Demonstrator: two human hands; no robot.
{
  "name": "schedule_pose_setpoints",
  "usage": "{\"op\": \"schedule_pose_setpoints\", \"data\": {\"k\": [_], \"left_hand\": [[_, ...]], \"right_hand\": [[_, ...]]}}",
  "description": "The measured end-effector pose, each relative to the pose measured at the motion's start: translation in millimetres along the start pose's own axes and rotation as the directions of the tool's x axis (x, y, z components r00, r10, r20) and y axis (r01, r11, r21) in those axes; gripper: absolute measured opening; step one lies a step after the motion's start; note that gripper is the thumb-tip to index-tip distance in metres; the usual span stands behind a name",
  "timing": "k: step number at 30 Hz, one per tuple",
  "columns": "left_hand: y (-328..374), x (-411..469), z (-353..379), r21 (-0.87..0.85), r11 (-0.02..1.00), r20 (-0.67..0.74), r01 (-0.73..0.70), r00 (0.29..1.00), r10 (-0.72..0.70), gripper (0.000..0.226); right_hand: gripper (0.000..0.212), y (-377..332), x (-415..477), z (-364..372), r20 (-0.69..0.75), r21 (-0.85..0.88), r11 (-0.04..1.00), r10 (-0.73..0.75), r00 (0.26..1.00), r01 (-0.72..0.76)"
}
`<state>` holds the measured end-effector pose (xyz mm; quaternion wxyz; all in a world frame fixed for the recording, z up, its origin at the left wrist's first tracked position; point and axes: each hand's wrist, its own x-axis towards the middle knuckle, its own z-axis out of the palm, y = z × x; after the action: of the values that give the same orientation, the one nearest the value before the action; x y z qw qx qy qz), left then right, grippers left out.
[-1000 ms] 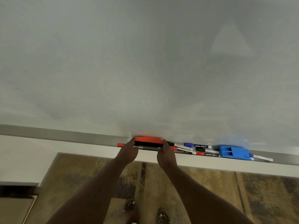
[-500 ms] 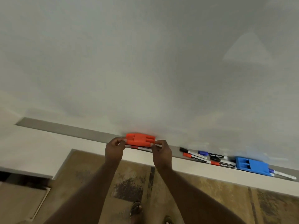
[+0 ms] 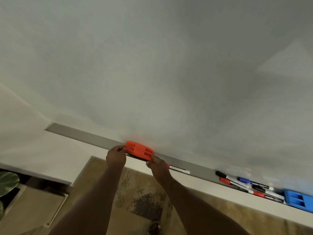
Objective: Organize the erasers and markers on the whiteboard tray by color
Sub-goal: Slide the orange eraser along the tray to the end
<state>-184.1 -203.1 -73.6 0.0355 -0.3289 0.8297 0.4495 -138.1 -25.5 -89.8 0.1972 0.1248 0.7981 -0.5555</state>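
Note:
An orange-red eraser sits on the grey whiteboard tray. My left hand pinches its left end and my right hand grips its right end. A red-capped marker lies on the tray just right of my right hand, its cap partly hidden by my fingers. Further right lie a black marker, a red marker, a blue marker and several more. A blue eraser rests at the far right of the tray.
The whiteboard fills the upper view. The tray's left end is bare. Below are a white wall ledge, patterned carpet, my sandalled foot and a plant leaf at the left edge.
Both hands have slid the orange-red eraser leftward along the tray, away from the marker pile and blue eraser. One red-capped marker now lies exposed to the right of my right hand.

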Motion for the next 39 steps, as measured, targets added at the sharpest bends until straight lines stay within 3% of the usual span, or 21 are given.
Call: {"op": "schedule_pose_setpoints", "data": {"k": [4,8,12,15,18,21,24,29,39], "left_hand": [[-5.8,10.1,-0.7,0.231,0.970,0.093,-0.071,0.994,0.051,0.041],[-12.0,14.8,-1.8,0.373,0.923,0.215,-0.092,0.977,0.011,0.048],[-12.8,10.4,-2.3,0.423,0.905,0.355,-0.037,0.926,-0.129,0.070],[-12.1,4.5,2.3,0.434,0.900,0.367,-0.045,0.921,-0.131,0.072],[-12.7,-1.0,3.6,0.427,0.900,0.285,-0.091,0.958,-0.038,0.068],[-6.9,-8.5,1.3,0.335,0.932,0.202,-0.139,0.977,0.073,0.034],[4.9,-27.4,6.3,0.385,0.912,0.153,-0.141,0.984,0.088,0.040],[34.2,-73.0,40.4,0.342,0.909,0.208,-0.238,0.963,0.173,0.031],[79.9,-191.6,136.8,0.252,0.878,0.412,-0.406,0.866,0.283,0.036]], "right_hand": [[0.056,-5.4,6.6,11.6,0.095,-0.041,0.997,0.065,0.993,-0.061],[0.064,-11.3,12.0,21.0,0.137,-0.127,0.989,0.092,0.986,-0.075],[0.076,-16.1,16.5,19.4,0.171,-0.188,0.974,0.162,0.972,-0.129],[0.080,-17.0,14.7,17.9,0.187,-0.144,0.978,0.178,0.966,-0.152],[0.068,-15.1,8.2,13.7,0.123,-0.071,0.985,0.167,0.978,-0.159],[0.067,-12.3,-4.2,-3.0,0.028,-0.017,0.985,0.174,0.984,-0.173],[0.063,-9.8,-19.4,-28.8,-0.066,0.011,0.987,0.160,0.985,-0.160],[0.051,-4.7,-49.6,-84.0,-0.176,0.046,0.992,0.127,0.976,-0.121],[0.040,46.8,-118.6,-216.9,-0.372,0.069,0.995,0.098,0.923,-0.077]]}}
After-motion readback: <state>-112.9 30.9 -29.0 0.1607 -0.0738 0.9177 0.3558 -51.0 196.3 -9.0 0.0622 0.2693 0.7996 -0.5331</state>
